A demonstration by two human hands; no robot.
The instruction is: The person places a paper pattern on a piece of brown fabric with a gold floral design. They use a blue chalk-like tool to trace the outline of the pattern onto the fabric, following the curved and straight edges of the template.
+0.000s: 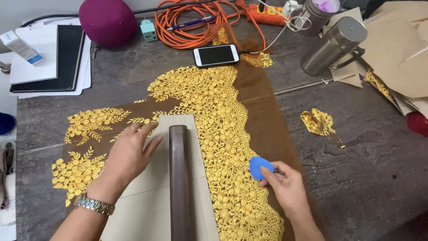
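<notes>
Fingers (pixel 273 172) of the right hand (pixel 287 187): closed in a pinch on a blue teardrop-shaped tailor's chalk (pixel 259 167), its edge resting on the gold embroidery.

Left hand (pixel 129 154): fingers spread open and flat, palm down, pressing on a pale card pattern piece (pixel 147 201) and overlapping its upper left edge onto the fabric; nothing gripped. Metal wristwatch (pixel 94 204) on the wrist.

Brown fabric with gold floral embroidery (pixel 214 116): spread flat on the worktable, running from mid-table down to the lower edge of view, between and under both hands. Pattern piece lies on top of it, left of the densest gold band.

Dark brown wooden bar (pixel 179 178): lies lengthwise on the pattern piece, just beside the left hand.

Grey worktable (pixel 365 169): bears everything listed.

Other items, far side of table:
- smartphone (pixel 216 55), screen dark, touching the fabric's top edge;
- coiled orange extension cable (pixel 191 24), a pen lying on it;
- maroon rounded cushion (pixel 108 21);
- black notebook on white papers (pixel 69 56), upper left;
- two steel flasks (pixel 332 47), upper right;
- brown paper sheets (pixel 397 49), far right;
- small gold embroidery scrap (pixel 317 121), well apart, right of the fabric.
</notes>
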